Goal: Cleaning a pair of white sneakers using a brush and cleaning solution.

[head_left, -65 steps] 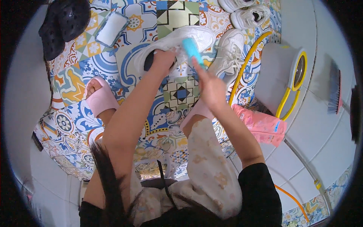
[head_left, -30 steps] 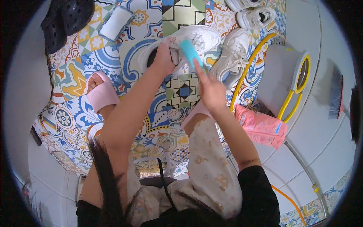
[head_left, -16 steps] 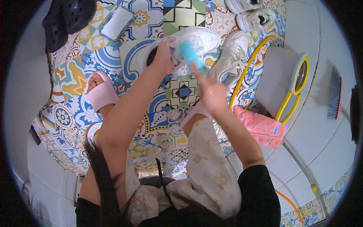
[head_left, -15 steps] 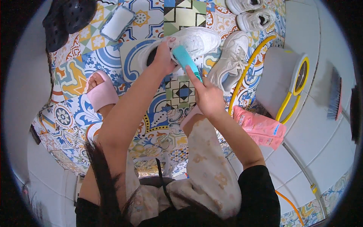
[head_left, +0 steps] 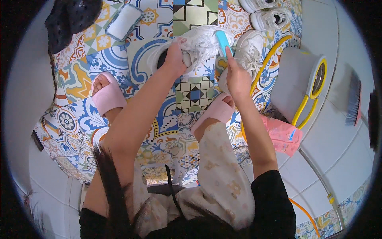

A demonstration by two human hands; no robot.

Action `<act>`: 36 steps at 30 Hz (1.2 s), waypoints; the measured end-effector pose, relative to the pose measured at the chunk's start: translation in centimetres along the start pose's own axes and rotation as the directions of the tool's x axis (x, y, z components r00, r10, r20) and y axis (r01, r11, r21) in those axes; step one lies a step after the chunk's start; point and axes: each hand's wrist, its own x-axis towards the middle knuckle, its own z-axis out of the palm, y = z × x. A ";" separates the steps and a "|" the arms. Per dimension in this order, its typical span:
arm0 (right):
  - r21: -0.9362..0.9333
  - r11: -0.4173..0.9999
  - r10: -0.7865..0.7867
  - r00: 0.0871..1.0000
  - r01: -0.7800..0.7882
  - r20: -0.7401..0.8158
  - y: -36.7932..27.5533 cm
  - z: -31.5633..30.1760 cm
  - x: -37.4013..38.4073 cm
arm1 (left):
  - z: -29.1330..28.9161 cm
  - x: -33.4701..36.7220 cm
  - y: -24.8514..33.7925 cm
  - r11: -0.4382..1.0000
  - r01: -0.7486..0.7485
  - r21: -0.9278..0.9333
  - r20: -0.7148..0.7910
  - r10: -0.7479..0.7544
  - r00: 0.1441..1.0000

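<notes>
A white lace-up shoe (head_left: 199,42) lies on the patterned tiles ahead of me, its toe pointing right. My left hand (head_left: 176,57) grips it by the ankle opening. In my right hand (head_left: 237,77) is a turquoise scrubbing brush (head_left: 223,42), laid against the shoe's toe end; its bristles are hidden from here. Just right of it, partly behind my right hand, rests a second white shoe (head_left: 250,47) with loose laces.
Another pair of white shoes (head_left: 270,19) stands at the far right. Beside a yellow hose (head_left: 267,59) are a grey bucket with yellow trim (head_left: 292,79) and a pink pouch (head_left: 282,135). Far left lie black clogs (head_left: 73,20) and a white bar in a tray (head_left: 125,22).
My right hand has moved the brush right, from the middle of the shoe to its toe. My left hand stays at the opening, and the shoe has tilted so its laces show more.
</notes>
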 end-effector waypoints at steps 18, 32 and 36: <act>0.531 0.846 0.148 0.977 -0.045 -0.152 -5.0 -3.2 -4.1 | -2.4 1.8 -1.3 0.977 -0.042 0.208 0.059 0.031 0.998; 0.153 0.988 -0.020 1.000 0.023 -0.022 -6.0 0.5 -4.0 | -2.0 0.8 -1.8 0.924 -0.157 0.348 -0.049 0.185 0.981; 0.085 0.992 -0.096 0.995 0.098 -0.022 -3.5 0.1 -2.1 | -2.0 0.6 -2.3 0.836 -0.194 0.514 0.034 0.207 0.978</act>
